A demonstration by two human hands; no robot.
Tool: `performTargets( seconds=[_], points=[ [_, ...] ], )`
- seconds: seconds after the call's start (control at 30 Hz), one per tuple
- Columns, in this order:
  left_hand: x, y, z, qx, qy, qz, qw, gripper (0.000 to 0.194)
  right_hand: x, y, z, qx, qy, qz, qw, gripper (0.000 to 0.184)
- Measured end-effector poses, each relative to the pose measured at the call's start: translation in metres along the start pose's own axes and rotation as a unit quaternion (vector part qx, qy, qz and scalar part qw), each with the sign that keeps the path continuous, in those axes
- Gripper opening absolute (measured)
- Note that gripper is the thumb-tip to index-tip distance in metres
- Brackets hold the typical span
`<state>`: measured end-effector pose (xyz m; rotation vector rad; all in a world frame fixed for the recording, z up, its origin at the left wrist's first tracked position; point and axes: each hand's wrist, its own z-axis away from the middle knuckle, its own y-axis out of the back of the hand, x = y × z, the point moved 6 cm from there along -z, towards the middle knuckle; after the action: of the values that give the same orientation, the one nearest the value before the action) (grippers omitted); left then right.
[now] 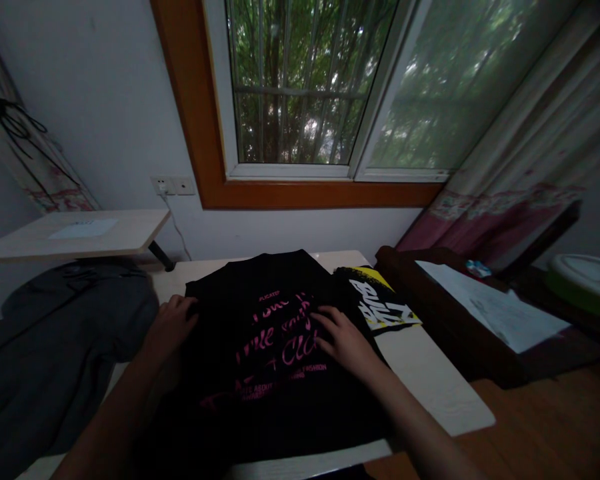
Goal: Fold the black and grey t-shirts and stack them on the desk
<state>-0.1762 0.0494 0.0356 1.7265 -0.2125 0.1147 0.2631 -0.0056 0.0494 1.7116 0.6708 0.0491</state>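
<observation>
Black shirt (270, 273) with pink lettering, laid out fairly flat on the pale surface (430, 373), directly in front of the person. Both hands at it, one each side. Left hand (175, 323) at its left edge, toward the far corner, fingers bent over the cloth; can't tell if any fabric is pinched. Right hand (343, 337) on the right part of the print, fingers spread fairly wide, palm down, no visible grip. So the shirt's body lies to the right of the left hand, and mostly left of and nearer the person than the right hand. Long axis hard to call, width and depth look close; print lines slant up toward the right. Left edge: left hand nearer. Print: right hand nearer.

Folded garment (380, 300), black with yellow and white print, just beside the shirt at far right; right hand nearer to that too. Grey garment (70, 320) heaped on the left, past the left forearm.

Hard to see: near-left part of the shirt goes almost solid black, folds lost. Right fingers cover some letters. Can't make out sleeves or neckline. Grey garment cut off at the frame's left; dark item (343, 472) at the bottom edge mostly cropped, can't identify.
</observation>
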Motion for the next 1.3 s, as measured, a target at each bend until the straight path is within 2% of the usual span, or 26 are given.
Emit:
performTargets(
  seconds=[0.1,0.23,0.43,0.8,0.97,1.1,1.17,1.23,1.3],
  points=[
    [-0.006,-0.006,-0.009,0.015,0.025,0.039,0.999,0.048,-0.011,-0.01,-0.004,-0.014,0.026,-0.013,0.999,0.052],
    [-0.012,-0.012,-0.016,0.038,0.05,0.08,0.995,0.048,-0.021,-0.017,-0.007,-0.021,0.04,-0.015,0.999,0.041],
    [-0.019,-0.015,-0.03,0.021,0.086,0.125,0.988,0.058,-0.025,-0.016,-0.007,-0.03,0.04,-0.032,0.998,0.025],
    [-0.024,-0.016,-0.037,0.043,0.097,0.149,0.983,0.06,-0.025,-0.01,-0.005,-0.047,0.029,-0.122,0.991,0.019],
    [-0.036,-0.015,-0.044,0.094,0.11,0.142,0.979,0.056,-0.033,-0.006,0.0,-0.092,0.033,-0.168,0.981,0.023],
    [-0.05,-0.017,-0.056,0.112,0.114,0.144,0.977,0.049,-0.041,0.007,-0.002,-0.158,0.085,-0.205,0.962,0.026],
    [-0.054,-0.019,-0.06,0.119,0.119,0.152,0.974,0.049,-0.036,0.016,-0.011,-0.173,0.106,-0.224,0.953,0.022],
    [-0.056,-0.019,-0.062,0.124,0.125,0.146,0.973,0.049,-0.017,0.025,-0.03,-0.155,0.095,-0.232,0.955,0.018],
    [-0.056,-0.018,-0.062,0.116,0.133,0.134,0.975,0.052,0.018,0.032,-0.056,-0.084,0.037,-0.208,0.974,0.02]
  ],
)
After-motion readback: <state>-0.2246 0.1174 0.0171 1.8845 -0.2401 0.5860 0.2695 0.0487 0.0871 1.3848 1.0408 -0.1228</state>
